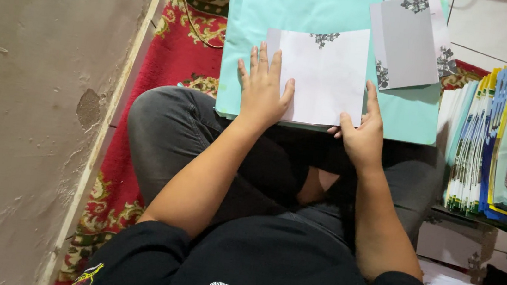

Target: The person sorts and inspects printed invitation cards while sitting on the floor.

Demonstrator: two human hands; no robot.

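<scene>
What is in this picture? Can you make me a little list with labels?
Place: person sitting cross-legged on a red patterned rug beside a wall
Left hand: flat on a white sheet with a leafy corner print
Right hand: at the sheet's lower right edge
Under the sheet: light blue folder
Also on the folder: grey card with leafy corners
To the right: stack of booklets

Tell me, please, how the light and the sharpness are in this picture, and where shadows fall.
Head view: soft, even indoor light, no glare; the white rectangular paper sheet and both hands, left and right, are sharp; a faint shadow lies under the grey floral-cornered card; the lap below is dark; edges bend slightly, wide-lens style.
</scene>
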